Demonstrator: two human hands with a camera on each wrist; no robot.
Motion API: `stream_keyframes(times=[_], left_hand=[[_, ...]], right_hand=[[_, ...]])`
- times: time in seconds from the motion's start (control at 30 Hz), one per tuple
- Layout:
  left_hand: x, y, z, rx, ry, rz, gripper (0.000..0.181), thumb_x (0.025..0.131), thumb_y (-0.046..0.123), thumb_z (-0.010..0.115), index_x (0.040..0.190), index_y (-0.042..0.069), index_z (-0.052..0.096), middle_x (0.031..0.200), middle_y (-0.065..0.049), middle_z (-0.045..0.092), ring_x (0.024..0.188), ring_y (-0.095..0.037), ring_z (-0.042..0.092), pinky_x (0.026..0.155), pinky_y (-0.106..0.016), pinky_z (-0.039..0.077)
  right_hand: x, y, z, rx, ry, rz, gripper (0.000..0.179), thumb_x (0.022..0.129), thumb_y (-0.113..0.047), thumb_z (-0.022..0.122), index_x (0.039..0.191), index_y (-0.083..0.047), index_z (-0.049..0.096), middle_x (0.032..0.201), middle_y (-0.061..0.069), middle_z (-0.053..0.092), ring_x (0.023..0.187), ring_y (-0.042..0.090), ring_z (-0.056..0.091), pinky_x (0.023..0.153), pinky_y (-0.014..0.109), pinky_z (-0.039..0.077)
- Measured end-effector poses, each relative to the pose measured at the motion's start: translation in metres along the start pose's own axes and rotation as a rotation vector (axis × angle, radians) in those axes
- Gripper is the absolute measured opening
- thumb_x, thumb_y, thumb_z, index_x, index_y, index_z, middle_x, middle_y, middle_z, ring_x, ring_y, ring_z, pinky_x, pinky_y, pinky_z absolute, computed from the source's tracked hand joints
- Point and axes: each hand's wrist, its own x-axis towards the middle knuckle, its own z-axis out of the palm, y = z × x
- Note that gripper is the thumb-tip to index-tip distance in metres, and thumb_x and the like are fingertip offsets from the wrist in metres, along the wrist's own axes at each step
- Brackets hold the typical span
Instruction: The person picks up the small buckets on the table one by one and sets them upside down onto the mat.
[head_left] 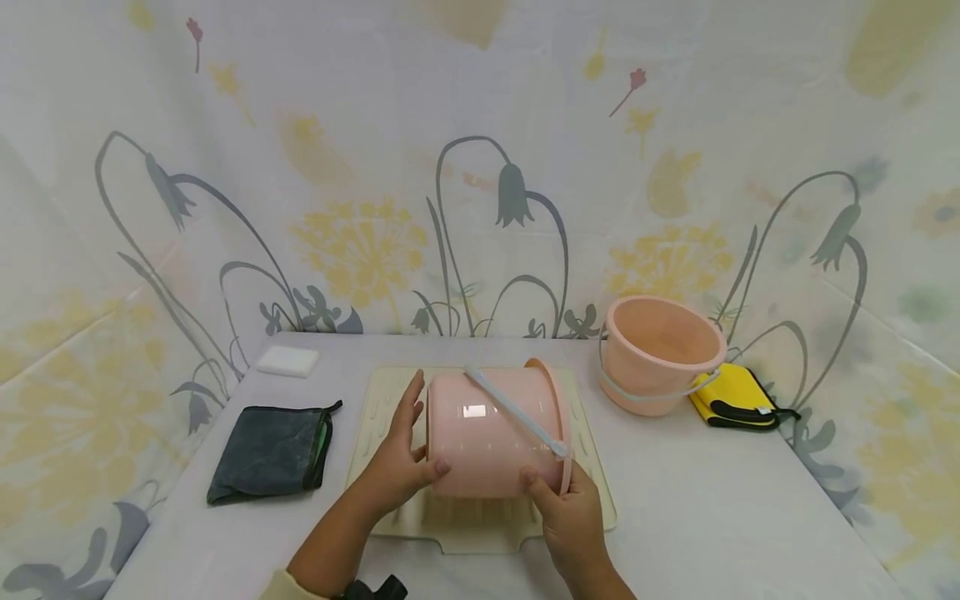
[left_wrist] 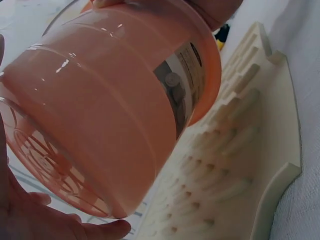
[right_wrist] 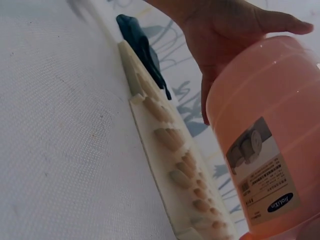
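A pink plastic bucket (head_left: 487, 433) lies tipped on its side in the air above a cream washboard (head_left: 480, 533), its mouth facing right. My right hand (head_left: 573, 521) grips it at the rim, thumb on the outer wall. At the base end, my left hand (head_left: 397, 471) has its fingers spread, the thumb by the lower wall. The left wrist view shows the bucket's ribbed base (left_wrist: 50, 160) beside that hand. Across the bucket's side lies a pale handle (head_left: 517, 412). A printed label (right_wrist: 265, 170) is stuck on the wall.
Another pink bucket (head_left: 648, 387) stands upright at the back right, beside a folded yellow cloth (head_left: 731, 396) with black edging. To the left lie a folded dark cloth (head_left: 270, 454) and a white block (head_left: 288, 361). A flower-printed curtain (head_left: 480, 167) hangs behind the table.
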Motion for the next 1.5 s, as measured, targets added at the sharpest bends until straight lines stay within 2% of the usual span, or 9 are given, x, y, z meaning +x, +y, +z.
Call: stream_keyframes(times=[0.13,0.37,0.6,0.77,0.93,1.13,1.27,1.5], left_hand=[[0.0,-0.004,0.002,-0.028,-0.017,0.002,0.124,0.076,0.066,0.082,0.166,0.048,-0.001,0.177,-0.003,-0.003,0.162,-0.042,0.007,0.109,-0.07,0.041],[0.001,-0.01,0.007,-0.064,-0.016,-0.001,0.126,0.078,0.065,0.081,0.168,0.04,-0.003,0.175,-0.013,0.007,0.151,-0.05,0.031,0.099,-0.059,0.054],[-0.001,-0.014,0.009,-0.099,-0.002,-0.004,0.117,0.085,0.055,0.08,0.168,0.042,-0.001,0.175,-0.01,0.002,0.152,-0.052,0.028,0.092,-0.051,0.058],[-0.002,-0.015,0.011,-0.138,0.011,0.035,0.112,0.088,0.052,0.076,0.168,0.04,-0.001,0.173,-0.016,0.006,0.137,-0.052,0.047,0.083,-0.042,0.061],[-0.002,-0.017,0.011,-0.16,0.019,0.073,0.11,0.09,0.048,0.075,0.169,0.037,-0.001,0.169,-0.024,0.012,0.118,-0.041,0.061,0.079,-0.038,0.061],[-0.003,-0.02,0.012,-0.199,0.02,0.065,0.107,0.09,0.043,0.074,0.168,0.042,0.0,0.162,-0.03,0.022,0.103,-0.034,0.065,0.077,-0.037,0.062],[-0.002,-0.02,0.012,-0.161,0.049,0.063,0.105,0.089,0.044,0.072,0.168,0.042,0.002,0.161,-0.029,0.026,0.109,-0.036,0.063,0.078,-0.038,0.06],[-0.002,-0.02,0.008,-0.12,0.087,0.069,0.103,0.09,0.051,0.07,0.168,0.04,0.003,0.162,-0.027,0.026,0.12,-0.043,0.056,0.082,-0.042,0.058]], right_hand=[[-0.002,0.0,0.0,0.019,-0.014,0.006,0.03,0.093,-0.006,0.079,0.118,0.004,0.068,0.107,0.01,0.074,0.099,0.016,0.071,0.086,0.026,0.059],[-0.002,0.002,0.001,0.033,-0.037,-0.005,0.028,0.093,-0.007,0.079,0.118,0.002,0.068,0.106,0.011,0.073,0.097,0.018,0.071,0.084,0.027,0.06],[-0.004,0.006,0.001,0.009,-0.026,0.015,0.026,0.092,-0.009,0.08,0.112,0.003,0.068,0.098,0.009,0.072,0.088,0.015,0.07,0.078,0.026,0.06],[-0.005,0.006,0.002,0.038,-0.056,-0.024,0.02,0.094,-0.004,0.077,0.11,0.003,0.07,0.098,0.01,0.074,0.09,0.015,0.071,0.079,0.028,0.061],[-0.005,0.005,0.003,0.039,-0.068,-0.037,0.02,0.094,-0.005,0.077,0.111,0.002,0.069,0.099,0.01,0.074,0.091,0.016,0.072,0.081,0.028,0.061],[-0.007,0.006,0.004,0.034,-0.068,-0.05,0.021,0.094,-0.003,0.077,0.112,0.002,0.069,0.101,0.011,0.074,0.092,0.017,0.073,0.081,0.029,0.061],[-0.007,0.005,0.003,-0.002,-0.08,-0.08,0.022,0.093,-0.002,0.078,0.113,-0.001,0.07,0.102,0.01,0.075,0.092,0.016,0.072,0.081,0.028,0.061],[-0.004,0.002,-0.006,-0.057,-0.183,-0.077,0.034,0.092,-0.004,0.079,0.123,-0.004,0.065,0.111,0.01,0.07,0.096,0.018,0.069,0.083,0.029,0.059]])
